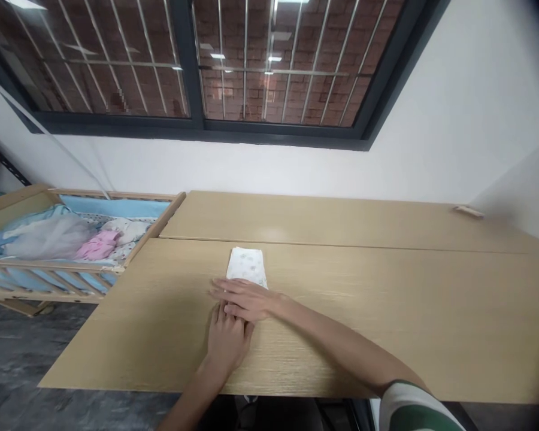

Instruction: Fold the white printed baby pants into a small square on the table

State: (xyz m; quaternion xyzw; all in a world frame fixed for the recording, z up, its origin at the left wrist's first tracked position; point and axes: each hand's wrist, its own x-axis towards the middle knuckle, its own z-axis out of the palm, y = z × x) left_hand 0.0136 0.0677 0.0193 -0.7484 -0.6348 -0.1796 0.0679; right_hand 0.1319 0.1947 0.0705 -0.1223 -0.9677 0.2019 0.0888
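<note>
A small folded white cloth (pixel 246 263) with a faint print lies flat on the wooden table, its near part hidden under my hands. My right hand (pixel 248 300) is laid across the cloth's near part with the fingers stretched out to the left. Just below it, my left hand (pixel 227 336) rests palm down, fingers pointing forward. Its fingertips are partly covered by my right hand, and whether they touch the cloth cannot be seen.
The pale wooden table (pixel 386 311) has a seam along its far part. A small light-coloured piece (pixel 469 211) lies at the back right. On the left stands a wooden crib (pixel 137 245) holding bedding and a pink cloth (pixel 99 245). A barred window (pixel 278 72) is ahead.
</note>
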